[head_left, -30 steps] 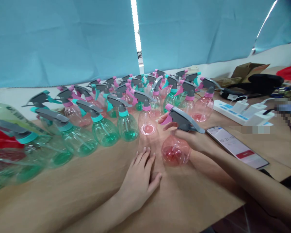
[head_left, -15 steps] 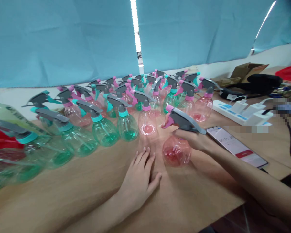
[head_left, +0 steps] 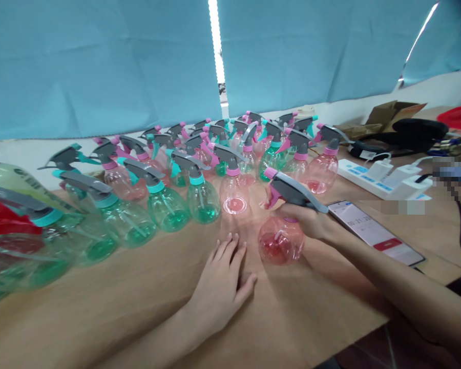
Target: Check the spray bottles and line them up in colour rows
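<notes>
- The right hand (head_left: 309, 218) grips a pink spray bottle (head_left: 279, 242) near its neck, fingers curled round by the pink trigger (head_left: 273, 193).
- The bottle's round body sits below and to the left of that hand, while the grey spray head (head_left: 294, 189) rises above it; the nozzle faces left and the grey tail reaches back over the hand towards the table's right side.
- The held bottle stands about upright on the near right part of the table (head_left: 119, 307), well in from the near edge; I cannot tell whether its base touches the surface. Red liquid lies in the bottom.
- The left hand (head_left: 217, 277) lies flat on the table, palm down and holding nothing, fingers stretched towards the far edge. It is left of the held bottle, closer to the near edge, with a narrow gap between.
- Just beyond the held bottle, towards the far edge, stands another pink bottle (head_left: 232, 192). Beside it, green bottles (head_left: 202, 202) run in a row towards the near left corner.
- More pink and green bottles (head_left: 274, 159) crowd behind, up to the far edge.
- A phone (head_left: 374, 233) lies right of the right hand, near the right side, with a white power strip (head_left: 363, 177) beyond it.
</notes>
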`<action>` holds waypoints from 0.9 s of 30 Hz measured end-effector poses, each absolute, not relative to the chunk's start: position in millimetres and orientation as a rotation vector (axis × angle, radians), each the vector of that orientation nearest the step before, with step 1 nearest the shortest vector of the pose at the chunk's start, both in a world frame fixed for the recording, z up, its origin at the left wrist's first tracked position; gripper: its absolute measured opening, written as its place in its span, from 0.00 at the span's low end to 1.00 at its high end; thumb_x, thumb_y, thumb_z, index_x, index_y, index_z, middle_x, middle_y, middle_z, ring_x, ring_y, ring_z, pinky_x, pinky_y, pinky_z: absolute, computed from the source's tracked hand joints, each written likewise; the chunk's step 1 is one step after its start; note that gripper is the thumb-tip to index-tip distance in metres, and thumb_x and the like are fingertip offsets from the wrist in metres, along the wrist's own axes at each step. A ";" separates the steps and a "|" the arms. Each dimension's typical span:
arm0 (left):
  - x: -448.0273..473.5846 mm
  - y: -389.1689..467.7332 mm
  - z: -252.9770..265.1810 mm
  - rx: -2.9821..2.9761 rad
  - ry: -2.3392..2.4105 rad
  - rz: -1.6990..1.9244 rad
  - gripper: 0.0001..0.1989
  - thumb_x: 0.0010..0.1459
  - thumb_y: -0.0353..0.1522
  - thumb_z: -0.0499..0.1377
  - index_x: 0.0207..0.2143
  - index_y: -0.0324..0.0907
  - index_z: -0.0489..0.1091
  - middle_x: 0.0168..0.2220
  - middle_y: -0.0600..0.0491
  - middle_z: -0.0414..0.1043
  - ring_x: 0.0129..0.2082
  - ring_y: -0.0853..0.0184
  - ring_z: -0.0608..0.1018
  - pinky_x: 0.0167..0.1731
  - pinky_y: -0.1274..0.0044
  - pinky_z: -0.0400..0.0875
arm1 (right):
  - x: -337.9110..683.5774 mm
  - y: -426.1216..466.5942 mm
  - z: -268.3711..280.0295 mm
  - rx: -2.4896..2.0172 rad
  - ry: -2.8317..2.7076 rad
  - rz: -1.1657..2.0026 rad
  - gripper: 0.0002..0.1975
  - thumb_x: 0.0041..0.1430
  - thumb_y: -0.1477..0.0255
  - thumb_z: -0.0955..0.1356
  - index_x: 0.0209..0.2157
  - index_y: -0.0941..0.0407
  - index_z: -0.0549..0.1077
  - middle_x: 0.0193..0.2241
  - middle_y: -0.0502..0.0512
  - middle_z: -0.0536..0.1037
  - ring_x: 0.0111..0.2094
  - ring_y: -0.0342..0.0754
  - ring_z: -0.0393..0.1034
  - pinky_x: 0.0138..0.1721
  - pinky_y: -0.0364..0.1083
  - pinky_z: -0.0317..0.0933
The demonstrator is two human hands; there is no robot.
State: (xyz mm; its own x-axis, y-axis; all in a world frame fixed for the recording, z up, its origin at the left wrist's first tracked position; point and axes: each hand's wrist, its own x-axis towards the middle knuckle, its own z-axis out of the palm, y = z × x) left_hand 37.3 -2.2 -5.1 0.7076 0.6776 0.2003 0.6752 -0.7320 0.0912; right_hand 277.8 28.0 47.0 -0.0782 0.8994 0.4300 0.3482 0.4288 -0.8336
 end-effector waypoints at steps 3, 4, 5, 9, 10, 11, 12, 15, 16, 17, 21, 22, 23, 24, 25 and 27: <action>36.9 -2.0 -5.1 2.889 1.146 0.358 0.26 0.65 0.41 0.52 0.59 0.32 0.61 0.63 0.37 0.58 0.63 0.51 0.61 0.60 0.56 0.57 | 278.0 27.7 45.9 -1.128 -1.624 0.702 0.02 0.52 0.70 0.67 0.28 0.53 0.68 0.22 0.46 0.66 0.24 0.44 0.59 0.24 0.45 0.51; 36.8 -1.9 -5.2 2.890 1.145 0.359 0.26 0.65 0.41 0.52 0.59 0.32 0.61 0.63 0.37 0.59 0.63 0.51 0.61 0.60 0.56 0.57 | 278.7 27.6 44.5 -1.147 -1.617 0.708 0.02 0.53 0.70 0.67 0.28 0.53 0.69 0.23 0.46 0.67 0.24 0.44 0.59 0.25 0.45 0.51; 36.8 -1.8 -5.3 2.892 1.144 0.358 0.26 0.65 0.41 0.52 0.59 0.32 0.61 0.63 0.37 0.59 0.63 0.50 0.61 0.59 0.56 0.57 | 279.6 27.6 42.9 -1.170 -1.612 0.709 0.02 0.53 0.70 0.67 0.29 0.52 0.69 0.23 0.46 0.67 0.24 0.44 0.60 0.25 0.45 0.51; 36.9 -1.8 -5.3 2.896 1.140 0.354 0.27 0.65 0.41 0.52 0.59 0.31 0.61 0.63 0.37 0.58 0.63 0.50 0.61 0.59 0.56 0.57 | 281.5 26.8 38.4 -1.242 -1.608 0.667 0.02 0.53 0.71 0.67 0.31 0.51 0.71 0.22 0.46 0.68 0.23 0.45 0.60 0.25 0.47 0.53; 36.9 -1.9 -5.3 2.896 1.142 0.351 0.26 0.65 0.41 0.52 0.59 0.31 0.61 0.63 0.37 0.58 0.63 0.50 0.61 0.59 0.56 0.57 | 280.6 26.5 39.1 -1.240 -1.612 0.651 0.03 0.53 0.71 0.67 0.32 0.50 0.71 0.23 0.46 0.68 0.23 0.46 0.61 0.26 0.47 0.54; 36.8 -1.9 -5.3 2.895 1.142 0.350 0.26 0.65 0.41 0.52 0.59 0.32 0.61 0.63 0.37 0.58 0.63 0.50 0.61 0.59 0.56 0.57 | 278.9 26.1 40.8 -1.226 -1.621 0.638 0.04 0.53 0.71 0.67 0.33 0.50 0.72 0.23 0.47 0.69 0.24 0.47 0.62 0.27 0.48 0.56; 36.7 -1.8 -5.4 2.893 1.144 0.349 0.26 0.65 0.41 0.52 0.59 0.32 0.61 0.63 0.37 0.58 0.63 0.51 0.60 0.59 0.56 0.57 | 276.7 25.8 43.2 -1.203 -1.638 0.634 0.06 0.53 0.72 0.67 0.35 0.49 0.72 0.24 0.47 0.70 0.26 0.47 0.64 0.29 0.48 0.57; 36.3 -1.5 -5.7 2.887 1.146 0.360 0.26 0.65 0.41 0.52 0.59 0.32 0.61 0.63 0.37 0.59 0.63 0.51 0.61 0.59 0.56 0.57 | 269.2 25.4 52.1 -1.120 -1.688 0.647 0.11 0.53 0.74 0.65 0.40 0.49 0.72 0.26 0.48 0.72 0.30 0.49 0.67 0.33 0.50 0.61; 36.3 -1.4 -5.8 2.888 1.145 0.362 0.26 0.65 0.41 0.52 0.59 0.32 0.61 0.62 0.37 0.59 0.63 0.51 0.61 0.59 0.56 0.57 | 267.3 25.4 54.5 -1.101 -1.696 0.653 0.13 0.53 0.74 0.65 0.41 0.49 0.72 0.27 0.48 0.72 0.31 0.49 0.67 0.34 0.50 0.61; 36.4 -1.3 -5.9 2.889 1.145 0.361 0.26 0.65 0.41 0.52 0.59 0.32 0.61 0.62 0.37 0.59 0.63 0.51 0.61 0.59 0.56 0.57 | 265.9 25.6 56.1 -1.088 -1.702 0.658 0.14 0.52 0.75 0.65 0.42 0.49 0.72 0.28 0.48 0.73 0.32 0.50 0.68 0.35 0.50 0.62; 37.4 -1.9 -5.5 2.890 1.139 0.364 0.26 0.65 0.41 0.52 0.59 0.32 0.61 0.62 0.37 0.59 0.63 0.51 0.61 0.59 0.55 0.57 | 264.5 26.1 56.6 -1.066 -1.710 0.698 0.16 0.52 0.77 0.64 0.43 0.49 0.70 0.28 0.48 0.74 0.33 0.50 0.70 0.35 0.51 0.64; 37.5 -2.1 -5.3 2.888 1.139 0.369 0.26 0.65 0.41 0.52 0.59 0.32 0.61 0.62 0.37 0.59 0.63 0.51 0.61 0.59 0.56 0.57 | 264.2 26.0 56.3 -1.057 -1.700 0.715 0.16 0.52 0.77 0.64 0.43 0.49 0.70 0.30 0.48 0.74 0.33 0.50 0.70 0.35 0.51 0.64; 37.5 -2.2 -5.1 2.887 1.140 0.372 0.26 0.65 0.41 0.52 0.59 0.32 0.61 0.62 0.37 0.59 0.63 0.51 0.61 0.59 0.56 0.57 | 263.6 25.6 56.4 -1.038 -1.681 0.736 0.17 0.53 0.78 0.64 0.44 0.49 0.68 0.32 0.48 0.75 0.35 0.50 0.71 0.36 0.51 0.65; 37.4 -2.3 -5.0 2.886 1.143 0.372 0.26 0.65 0.41 0.52 0.59 0.33 0.61 0.62 0.37 0.59 0.63 0.51 0.61 0.59 0.56 0.57 | 262.7 25.0 56.7 -1.011 -1.655 0.761 0.18 0.53 0.77 0.64 0.46 0.48 0.66 0.36 0.49 0.75 0.37 0.50 0.72 0.37 0.51 0.65; 37.2 -2.4 -5.0 2.886 1.148 0.370 0.26 0.65 0.41 0.52 0.59 0.33 0.61 0.62 0.37 0.59 0.63 0.51 0.61 0.60 0.56 0.57 | 261.7 24.2 57.2 -0.979 -1.621 0.784 0.19 0.53 0.77 0.65 0.47 0.48 0.64 0.40 0.49 0.74 0.39 0.49 0.73 0.38 0.50 0.65; 36.7 -2.5 -4.8 2.886 1.154 0.375 0.25 0.65 0.41 0.52 0.59 0.34 0.61 0.62 0.38 0.59 0.63 0.51 0.61 0.59 0.56 0.57 | 259.7 22.3 58.3 -0.941 -1.555 0.816 0.21 0.53 0.74 0.68 0.48 0.47 0.61 0.45 0.50 0.73 0.40 0.49 0.73 0.39 0.50 0.66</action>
State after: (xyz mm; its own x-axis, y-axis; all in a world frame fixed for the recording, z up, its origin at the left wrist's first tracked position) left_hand 36.7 -2.5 -4.8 0.6996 0.6808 0.2167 0.6782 -0.7283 0.0985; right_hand 259.7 22.3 58.3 -0.0949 0.8931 0.4396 0.1454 0.4493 -0.8815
